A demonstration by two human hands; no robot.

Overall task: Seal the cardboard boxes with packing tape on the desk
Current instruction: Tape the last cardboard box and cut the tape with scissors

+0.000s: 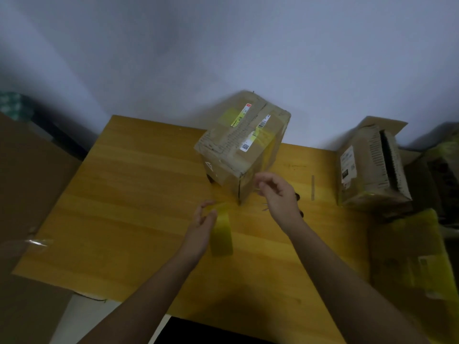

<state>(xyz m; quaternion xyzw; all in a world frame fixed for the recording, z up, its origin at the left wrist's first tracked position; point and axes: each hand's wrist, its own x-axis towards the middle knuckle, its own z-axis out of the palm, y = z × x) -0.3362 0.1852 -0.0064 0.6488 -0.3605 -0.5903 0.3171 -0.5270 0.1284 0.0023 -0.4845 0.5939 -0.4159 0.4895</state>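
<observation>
- Your left hand [202, 219] pinches the top end of a loose strip of yellow tape [221, 232] between thumb and fingers. The strip hangs toward you, over the middle of the tabletop [129, 194].
- Your right hand [278, 194] is up beside the near corner of the box [242, 147], fingers loosely curled. Whether it has hold of anything, perhaps a clear part of the tape, you cannot tell; the frame is blurred there.
- The box stands at the far middle of the tabletop, flaps down. Yellow tape already crosses its top on the right side and runs down that face.
- A second box [372, 170] lies on its side at the far right, open end showing, apparently not sealed.
- Flat cardboard [32, 184] leans at the left.
- Step in hand, by my reading: a cut strip is ready and about to go on the middle box.
- Next move calls for carrying the strip up flat, without letting it fold on itself.
- Lay it across the centre seam, then press it down with straight fingers.
</observation>
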